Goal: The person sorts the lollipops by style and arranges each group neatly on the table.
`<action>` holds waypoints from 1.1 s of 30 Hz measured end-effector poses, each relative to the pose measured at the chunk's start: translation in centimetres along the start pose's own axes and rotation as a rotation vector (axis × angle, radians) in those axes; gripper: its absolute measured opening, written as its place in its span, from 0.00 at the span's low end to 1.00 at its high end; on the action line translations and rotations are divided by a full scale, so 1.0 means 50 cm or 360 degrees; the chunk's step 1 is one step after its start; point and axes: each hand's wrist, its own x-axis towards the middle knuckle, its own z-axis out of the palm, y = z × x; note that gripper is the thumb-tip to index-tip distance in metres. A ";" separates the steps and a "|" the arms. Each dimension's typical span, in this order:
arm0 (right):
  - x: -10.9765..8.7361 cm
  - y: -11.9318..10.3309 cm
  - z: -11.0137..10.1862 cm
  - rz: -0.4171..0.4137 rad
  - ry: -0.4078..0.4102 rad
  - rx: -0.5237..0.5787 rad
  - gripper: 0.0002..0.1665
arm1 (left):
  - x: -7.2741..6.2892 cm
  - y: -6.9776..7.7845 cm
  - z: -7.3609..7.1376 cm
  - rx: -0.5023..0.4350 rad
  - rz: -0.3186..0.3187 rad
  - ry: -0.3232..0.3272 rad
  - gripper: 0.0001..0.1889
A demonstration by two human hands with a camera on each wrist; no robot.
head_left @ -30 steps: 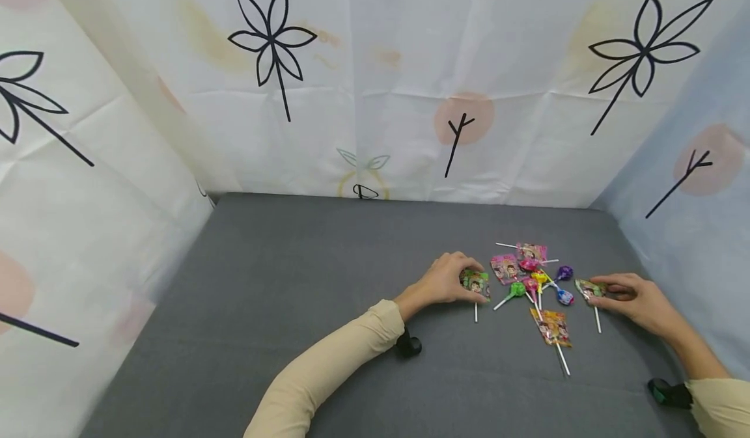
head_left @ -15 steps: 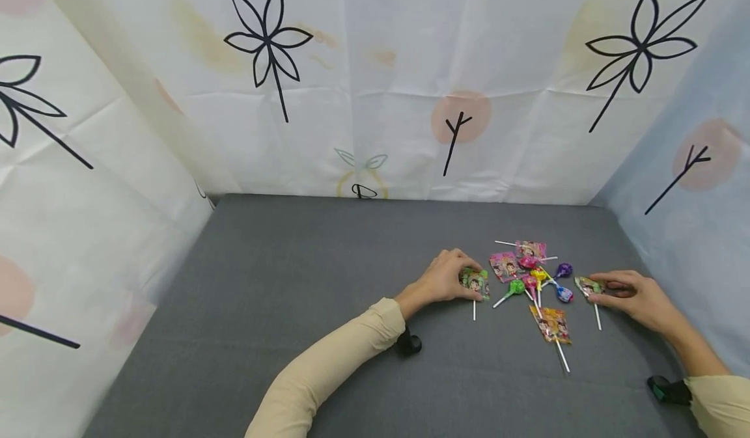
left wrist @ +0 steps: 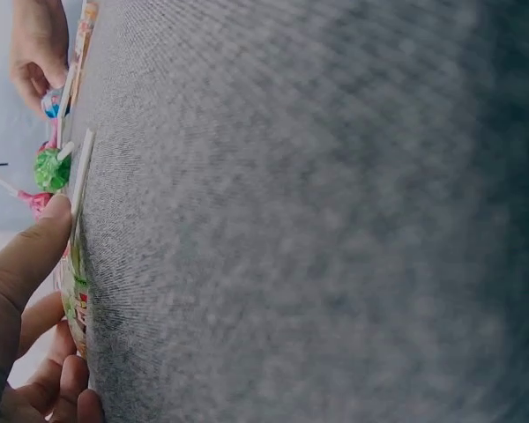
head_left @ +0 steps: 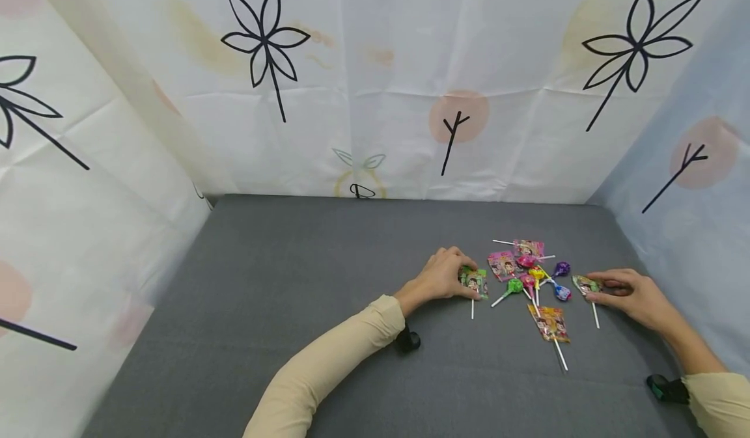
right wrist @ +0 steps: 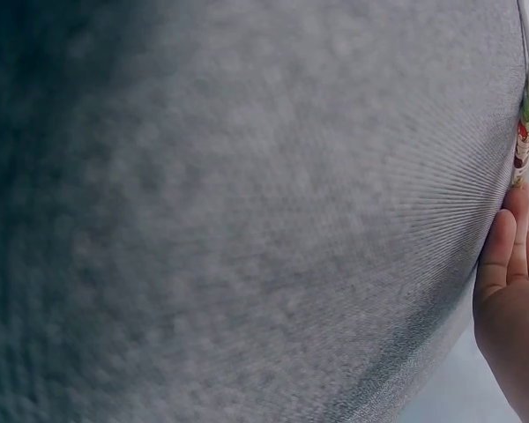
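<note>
My left hand (head_left: 443,275) grips a flat lollipop in a green printed wrapper (head_left: 476,282), thumb at the near edge and fingers at the far edge. Its white stick points toward me on the grey cloth. On the other side of the candy group, my right hand (head_left: 635,298) pinches a second green-wrapped lollipop (head_left: 584,286), stick also toward me. In the left wrist view the thumb (left wrist: 48,231) lies against the wrapper close over the cloth. The right wrist view shows only the edge of the right hand's lollipop (right wrist: 525,141) beside the fingers (right wrist: 511,233).
Between the hands lie a green ball lollipop (head_left: 514,286), a yellow one (head_left: 536,273), a blue one (head_left: 562,293), a purple one (head_left: 562,269) and pink ones. Pink-wrapped flat lollipops (head_left: 502,265) lie behind, an orange-wrapped one (head_left: 552,324) in front. Patterned cloth walls (head_left: 363,86) surround the grey table (head_left: 263,262).
</note>
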 end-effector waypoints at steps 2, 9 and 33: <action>0.001 0.001 0.000 -0.0008 0.0005 0.0003 0.23 | 0.001 -0.001 -0.001 -0.0002 0.0012 -0.0008 0.30; 0.001 0.002 -0.001 -0.0018 -0.0006 0.0014 0.23 | 0.008 -0.005 0.000 0.0001 0.0067 0.0007 0.30; -0.003 0.001 0.007 -0.0003 0.0022 -0.0018 0.22 | 0.010 -0.009 -0.001 -0.0241 0.0151 0.0062 0.31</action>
